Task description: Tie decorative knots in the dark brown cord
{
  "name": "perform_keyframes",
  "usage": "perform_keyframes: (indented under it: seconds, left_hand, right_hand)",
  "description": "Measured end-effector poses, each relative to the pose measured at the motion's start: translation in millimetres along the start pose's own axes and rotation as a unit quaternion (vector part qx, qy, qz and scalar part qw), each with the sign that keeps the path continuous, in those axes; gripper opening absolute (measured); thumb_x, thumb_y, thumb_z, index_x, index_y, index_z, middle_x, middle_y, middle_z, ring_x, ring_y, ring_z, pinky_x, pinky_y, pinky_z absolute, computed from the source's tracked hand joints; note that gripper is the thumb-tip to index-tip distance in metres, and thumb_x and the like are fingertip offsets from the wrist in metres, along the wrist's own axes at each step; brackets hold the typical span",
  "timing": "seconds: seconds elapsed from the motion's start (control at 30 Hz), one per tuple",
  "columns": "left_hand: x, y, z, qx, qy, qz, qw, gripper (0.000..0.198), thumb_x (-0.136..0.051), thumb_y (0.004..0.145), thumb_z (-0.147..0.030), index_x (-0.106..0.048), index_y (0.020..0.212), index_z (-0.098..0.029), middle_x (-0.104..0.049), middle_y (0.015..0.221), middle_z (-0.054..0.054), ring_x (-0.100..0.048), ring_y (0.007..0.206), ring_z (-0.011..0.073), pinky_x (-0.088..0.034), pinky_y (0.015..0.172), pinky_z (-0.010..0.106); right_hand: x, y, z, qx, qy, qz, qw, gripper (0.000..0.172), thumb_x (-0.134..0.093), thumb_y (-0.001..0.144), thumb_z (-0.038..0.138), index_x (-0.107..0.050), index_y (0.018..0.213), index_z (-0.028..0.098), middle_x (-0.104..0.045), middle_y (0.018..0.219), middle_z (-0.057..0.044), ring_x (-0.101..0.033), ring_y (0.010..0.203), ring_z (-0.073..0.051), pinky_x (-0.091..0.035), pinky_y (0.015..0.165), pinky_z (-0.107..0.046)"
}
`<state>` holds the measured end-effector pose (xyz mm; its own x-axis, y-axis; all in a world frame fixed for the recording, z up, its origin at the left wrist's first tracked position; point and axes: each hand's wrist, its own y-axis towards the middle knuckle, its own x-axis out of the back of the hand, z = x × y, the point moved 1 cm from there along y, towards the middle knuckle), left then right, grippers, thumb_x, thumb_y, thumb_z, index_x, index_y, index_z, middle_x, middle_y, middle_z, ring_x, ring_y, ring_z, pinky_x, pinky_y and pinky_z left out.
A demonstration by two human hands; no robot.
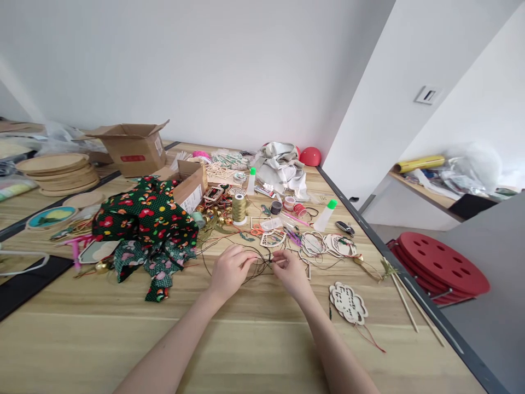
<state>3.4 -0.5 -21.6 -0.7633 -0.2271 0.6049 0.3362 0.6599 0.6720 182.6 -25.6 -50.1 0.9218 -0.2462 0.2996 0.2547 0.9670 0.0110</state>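
Observation:
Thin dark cord (261, 266) lies in a loose tangle on the wooden table between my two hands. My left hand (233, 269) pinches a strand of it between thumb and fingertips. On the other side, my right hand (288, 271) has its fingers closed on the cord beside a small dark knot or bundle. Just beyond the hands is a fan-shaped wooden cutout (273, 238). Orange-handled scissors (257, 230) lie behind the cord, and a purple tassel-like piece (294, 237) is close to my right hand.
Green patterned fabric (147, 224) is heaped at left, near a cardboard box (137, 150). Behind the hands stand a gold thread spool (239, 209) and a green-capped bottle (326, 215). A cloud-shaped wooden tag (348, 302) and wooden sticks (406, 303) lie at right.

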Motion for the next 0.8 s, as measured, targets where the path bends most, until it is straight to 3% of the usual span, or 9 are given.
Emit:
perform_keyframes:
  seconds: [0.17, 0.33, 0.57, 0.7, 0.8]
  left_hand:
    - [-0.7, 0, 0, 0.005, 0.003, 0.014, 1.0, 0.014, -0.056, 0.085, -0.022, -0.068, 0.078, -0.021, -0.06, 0.069, 0.002, -0.055, 0.072, 0.0158, -0.044, 0.066, 0.026]
    - [-1.4, 0, -1, 0.016, -0.005, 0.03, 0.999, 0.012, -0.058, 0.085, -0.023, -0.067, 0.077, -0.021, -0.06, 0.07, 0.001, -0.056, 0.073, 0.0159, -0.044, 0.067, 0.027]
    - [-1.7, 1, 0, 0.048, -0.021, 0.03, 0.998, 0.011, -0.057, 0.085, -0.022, -0.067, 0.08, -0.021, -0.057, 0.074, 0.001, -0.055, 0.076, 0.0152, -0.044, 0.07, 0.026]
    - [-0.9, 2, 1, 0.053, -0.026, 0.031, 0.998, 0.011, -0.057, 0.085, -0.02, -0.066, 0.079, -0.02, -0.057, 0.075, 0.001, -0.055, 0.077, 0.0153, -0.044, 0.071, 0.026]
    - [-0.4, 2, 0, 0.041, -0.03, 0.02, 0.999, 0.011, -0.057, 0.085, -0.021, -0.066, 0.08, -0.02, -0.058, 0.074, 0.001, -0.056, 0.077, 0.0154, -0.045, 0.071, 0.026]
  right_hand:
    - [3, -2, 6, 0.032, -0.03, -0.046, 0.998, 0.011, -0.06, 0.067, 0.025, -0.052, 0.073, 0.021, -0.058, 0.065, -0.001, -0.056, 0.053, -0.018, -0.044, 0.049, -0.028]
    - [3, -5, 15, 0.098, -0.09, -0.099, 0.986, 0.018, -0.062, 0.071, 0.031, -0.048, 0.065, 0.023, -0.054, 0.056, 0.0, -0.05, 0.05, -0.017, -0.039, 0.049, -0.028]
    - [6, -9, 28, 0.156, -0.154, -0.156, 0.963, 0.026, -0.062, 0.076, 0.033, -0.042, 0.065, 0.022, -0.049, 0.062, 0.001, -0.045, 0.054, -0.015, -0.035, 0.054, -0.027]
    - [6, -12, 35, 0.205, -0.138, -0.164, 0.955, 0.031, -0.061, 0.079, 0.032, -0.039, 0.058, 0.022, -0.044, 0.064, 0.001, -0.043, 0.056, -0.015, -0.036, 0.054, -0.027]
    - [5, -14, 37, 0.22, -0.111, -0.156, 0.956, 0.031, -0.062, 0.079, 0.03, -0.045, 0.055, 0.02, -0.048, 0.072, -0.003, -0.045, 0.057, -0.014, -0.038, 0.054, -0.028]
